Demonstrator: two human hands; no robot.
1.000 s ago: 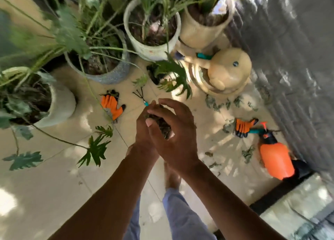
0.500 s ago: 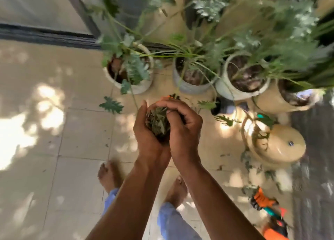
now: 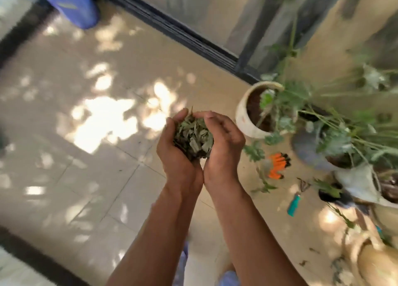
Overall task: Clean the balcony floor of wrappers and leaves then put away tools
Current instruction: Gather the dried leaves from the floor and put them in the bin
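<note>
Both hands cupped together mid-frame, heels touching: left hand and right hand curl round a clump of dry leaves, fingertips nearly meeting over its far end. Leaves are grey-green, crumpled, packed in the hollow between the palms, held above the tiled floor; lower part of the clump hidden by the palms. Forearms run down to the bottom edge; bit of blue trouser leg behind them, mostly covered.

Right of the leaves: cream pot with soil and a green plant, nearest thing to the hands. Beyond it more potted plants, motion-blurred, pots partly buried under foliage, cut by the right edge. Below-right of the leaves, an orange and black glove on the floor, blurred. Further right and lower, a small hand rake with teal handle; prongs hard to make out. A few leaf scraps on the floor near the bottom right, next to a tan rounded object, cut off, can't identify.

Far up-left of the leaves: blue bin, top cropped. Dark sliding-door track runs diagonally above the hands. Sun patches on the tiles left of the leaves.
</note>
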